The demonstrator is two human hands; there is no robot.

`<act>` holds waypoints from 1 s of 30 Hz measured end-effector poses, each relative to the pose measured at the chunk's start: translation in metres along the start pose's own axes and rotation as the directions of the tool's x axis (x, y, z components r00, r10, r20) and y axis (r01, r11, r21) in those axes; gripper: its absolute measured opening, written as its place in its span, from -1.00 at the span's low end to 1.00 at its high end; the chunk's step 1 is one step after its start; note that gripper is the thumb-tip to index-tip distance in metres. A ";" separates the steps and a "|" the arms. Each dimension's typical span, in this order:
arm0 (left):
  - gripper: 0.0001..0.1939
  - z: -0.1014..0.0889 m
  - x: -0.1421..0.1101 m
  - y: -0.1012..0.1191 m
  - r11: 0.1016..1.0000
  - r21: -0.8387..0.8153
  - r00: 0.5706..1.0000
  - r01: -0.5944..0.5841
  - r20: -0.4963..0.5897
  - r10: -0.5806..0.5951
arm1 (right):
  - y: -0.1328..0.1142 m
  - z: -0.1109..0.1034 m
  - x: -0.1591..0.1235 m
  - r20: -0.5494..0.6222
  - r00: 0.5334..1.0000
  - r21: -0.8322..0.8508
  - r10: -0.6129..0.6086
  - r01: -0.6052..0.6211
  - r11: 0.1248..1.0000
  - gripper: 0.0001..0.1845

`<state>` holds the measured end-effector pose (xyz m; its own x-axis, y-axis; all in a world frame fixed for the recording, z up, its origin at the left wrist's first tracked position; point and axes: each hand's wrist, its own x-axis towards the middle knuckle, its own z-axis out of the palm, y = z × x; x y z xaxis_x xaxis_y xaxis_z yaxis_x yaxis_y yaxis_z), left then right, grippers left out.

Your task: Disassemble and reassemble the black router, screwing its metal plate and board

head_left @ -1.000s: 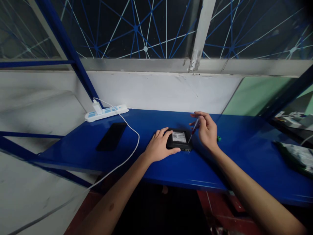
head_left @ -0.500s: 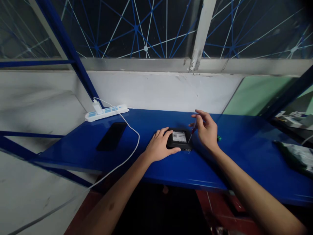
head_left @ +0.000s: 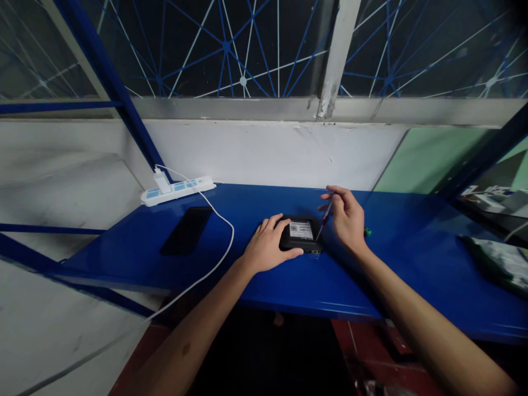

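Observation:
A small black box-shaped electronic device (head_left: pixel 304 246) with a white printed label (head_left: pixel 301 229) lies on the blue table (head_left: pixel 264 289). My left hand (head_left: pixel 269 242) grips its left side, thumb along the near edge and fingers over the far edge. Pinched in my right hand (head_left: pixel 346 217) is a thin screwdriver (head_left: pixel 326 218) with a reddish, partly clear handle. It is tilted, and its tip meets the device near the label's lower right corner. Whether a screw sits under the tip is too small to tell.
A black phone-like slab (head_left: pixel 186 231) lies to the left, beside a white cable (head_left: pixel 225 258) running from a power strip (head_left: pixel 179 190). Just beyond my right wrist sits a small green object (head_left: pixel 367 231). A silvery bag (head_left: pixel 501 261) rests at the right.
The whole view has shifted slightly. Both hands, the device and the screwdriver keep nearly the same positions relative to each other.

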<state>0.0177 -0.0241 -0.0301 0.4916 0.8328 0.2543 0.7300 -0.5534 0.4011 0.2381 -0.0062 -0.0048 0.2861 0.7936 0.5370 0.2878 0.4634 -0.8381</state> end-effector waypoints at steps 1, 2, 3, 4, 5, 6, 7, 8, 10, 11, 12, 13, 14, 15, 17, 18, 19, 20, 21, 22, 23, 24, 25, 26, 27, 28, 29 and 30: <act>-0.18 0.000 0.000 0.000 1.000 -0.002 1.000 -0.002 -0.001 0.002 | 0.000 0.000 0.000 0.006 1.000 0.022 0.006 -0.006 1.000 -0.69; -0.18 0.000 0.000 0.000 1.000 -0.003 1.000 -0.005 -0.005 0.005 | 0.001 0.000 0.000 0.011 1.000 0.033 0.005 -0.005 0.999 -0.69; -0.17 0.000 0.000 0.000 1.000 -0.002 1.000 -0.007 -0.010 0.007 | 0.001 0.000 0.000 0.013 1.000 0.026 -0.001 0.001 1.000 -0.70; -0.16 0.000 0.000 0.000 1.000 -0.001 1.000 -0.005 -0.017 0.005 | 0.002 0.000 0.000 0.015 1.000 0.001 -0.009 0.009 1.000 -0.70; -0.14 0.000 0.000 0.000 1.000 0.000 1.000 0.001 -0.022 -0.001 | 0.003 0.000 0.001 0.018 1.000 -0.041 -0.020 0.020 0.999 -0.70; -0.12 0.001 0.000 0.000 1.000 0.001 1.000 0.009 -0.024 -0.009 | 0.003 -0.001 0.001 0.022 0.999 -0.092 -0.035 0.036 0.995 -0.70; -0.10 0.001 0.000 -0.001 1.000 0.000 1.000 0.016 -0.023 -0.016 | 0.003 -0.001 0.002 0.027 0.998 -0.145 -0.052 0.055 0.988 -0.69; -0.09 0.001 0.000 -0.001 1.000 -0.002 1.000 0.021 -0.017 -0.021 | 0.004 -0.002 0.002 0.030 0.997 -0.191 -0.070 0.075 0.979 -0.67; -0.07 0.001 0.000 -0.002 1.000 -0.011 1.000 0.025 0.001 -0.025 | 0.003 -0.004 0.003 0.029 0.995 -0.236 -0.094 0.098 0.967 -0.66; -0.07 0.002 0.000 -0.002 1.000 -0.017 1.000 0.026 0.010 -0.026 | 0.003 -0.004 0.003 0.020 0.995 -0.231 -0.098 0.100 0.968 -0.64; -0.06 0.002 0.000 -0.002 0.999 -0.023 0.999 0.028 0.016 -0.028 | 0.002 -0.005 0.003 0.008 0.995 -0.214 -0.098 0.097 0.972 -0.62; -0.05 0.001 0.000 -0.002 0.999 -0.027 1.000 0.027 0.018 -0.026 | 0.002 -0.004 0.002 -0.008 0.995 -0.191 -0.096 0.093 0.977 -0.60; -0.04 0.001 -0.001 -0.001 0.999 -0.031 1.000 0.019 0.016 -0.019 | 0.001 -0.004 0.002 -0.024 0.995 -0.167 -0.098 0.093 0.982 -0.59; -0.05 0.000 -0.001 -0.001 0.999 -0.033 1.000 0.006 0.013 -0.006 | 0.001 -0.002 0.000 -0.036 0.994 -0.144 -0.103 0.097 0.985 -0.59; -0.07 -0.001 -0.002 0.001 0.999 -0.036 1.000 -0.027 0.009 0.028 | 0.000 0.002 -0.003 -0.041 0.992 -0.104 -0.115 0.111 0.988 -0.62; -0.08 -0.002 -0.003 0.003 0.998 -0.038 0.999 -0.042 0.010 0.042 | -0.001 0.004 -0.005 -0.033 0.992 -0.083 -0.120 0.117 0.990 -0.63; -0.10 -0.003 -0.003 0.004 0.998 -0.040 0.998 -0.054 0.016 0.054 | -0.001 0.006 -0.006 -0.019 0.992 -0.060 -0.122 0.121 0.991 -0.65; -0.11 -0.004 -0.004 0.005 0.997 -0.043 0.998 -0.064 0.023 0.065 | -0.002 0.008 -0.008 -0.002 0.993 -0.037 -0.121 0.121 0.992 -0.65; -0.12 -0.005 -0.004 0.005 0.996 -0.045 0.997 -0.076 0.029 0.077 | -0.003 0.010 -0.009 0.012 0.993 -0.020 -0.117 0.118 0.993 -0.66; -0.13 -0.005 -0.004 0.006 0.995 -0.046 0.996 -0.087 0.032 0.088 | -0.004 0.012 -0.010 0.024 0.993 -0.007 -0.114 0.114 0.993 -0.67; -0.15 -0.006 -0.005 0.006 0.994 -0.046 0.995 -0.097 0.035 0.098 | -0.004 0.013 -0.011 0.033 0.993 0.003 -0.110 0.110 0.994 -0.67; -0.16 -0.005 -0.005 0.006 0.994 -0.044 0.994 -0.104 0.035 0.105 | -0.005 0.013 -0.012 0.040 0.993 0.009 -0.109 0.108 0.994 -0.68; -0.16 -0.005 -0.005 0.005 0.993 -0.041 0.993 -0.108 0.034 0.110 | -0.006 0.014 -0.013 0.048 0.993 0.010 -0.110 0.110 0.994 -0.69; -0.17 -0.005 -0.005 0.005 0.993 -0.038 0.993 -0.110 0.032 0.111 | -0.006 0.014 -0.014 0.055 0.992 0.007 -0.114 0.114 0.993 -0.70; -0.18 -0.004 -0.005 0.005 0.993 -0.034 0.993 -0.110 0.029 0.111 | -0.007 0.014 -0.015 0.062 0.991 0.001 -0.118 0.119 0.993 -0.70; -0.18 -0.004 -0.005 0.004 0.993 -0.032 0.993 -0.109 0.029 0.110 | -0.008 0.014 -0.016 0.071 0.990 -0.006 -0.123 0.124 0.992 -0.70; -0.18 -0.003 -0.004 0.004 0.994 -0.030 0.993 -0.109 0.029 0.110 | -0.008 0.014 -0.016 0.079 0.989 -0.014 -0.127 0.128 0.992 -0.70; -0.19 -0.003 -0.004 0.004 0.994 -0.028 0.993 -0.110 0.029 0.110 | -0.009 0.014 -0.017 0.085 0.988 -0.020 -0.129 0.131 0.991 -0.69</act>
<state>0.0171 -0.0298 -0.0274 0.5826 0.7660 0.2718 0.6579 -0.6408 0.3956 0.2177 -0.0179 -0.0074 0.1679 0.7576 0.6307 0.3410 0.5557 -0.7582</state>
